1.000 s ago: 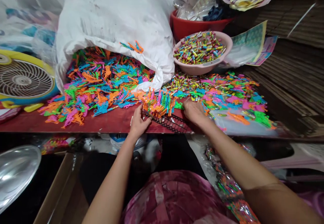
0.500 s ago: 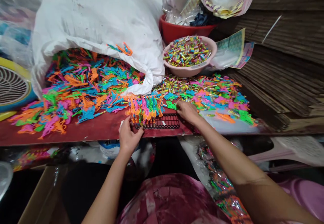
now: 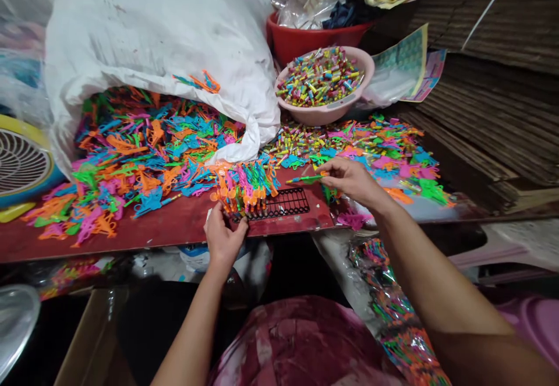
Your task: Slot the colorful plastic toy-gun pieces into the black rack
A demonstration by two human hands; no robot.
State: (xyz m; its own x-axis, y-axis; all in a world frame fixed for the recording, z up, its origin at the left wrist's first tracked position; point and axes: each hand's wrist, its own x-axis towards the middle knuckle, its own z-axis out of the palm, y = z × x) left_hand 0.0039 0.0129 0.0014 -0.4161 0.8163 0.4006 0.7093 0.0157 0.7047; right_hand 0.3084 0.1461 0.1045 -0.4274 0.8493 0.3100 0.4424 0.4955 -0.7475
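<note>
The left hand (image 3: 223,236) curls around the left end of a black grid rack (image 3: 288,203), thumb at its near edge, holding it flat on the red tabletop (image 3: 183,223). Plastic toys (image 3: 248,183) in orange, pink, green and blue stand packed in the rack's left part; its right part shows bare grid. The right hand (image 3: 353,181), just beyond the rack's right end, pinches a slim stick-like piece (image 3: 301,179) between thumb and fingertips; it points left, above the rack's far right side.

Half a second earlier the right hand was down at the loose pieces; now it has lifted, with the piece in its grip. The left hand and rack keep their places together. A pink toy (image 3: 353,220) now shows right of the rack at the table edge.

Beyond the rack, a white sack (image 3: 174,31) spills more toys leftward, and a pink basin (image 3: 325,115) of small coloured tubes (image 3: 321,77) stands to the right. Past that basin lean printed sheets (image 3: 406,63), their print too small to read.
</note>
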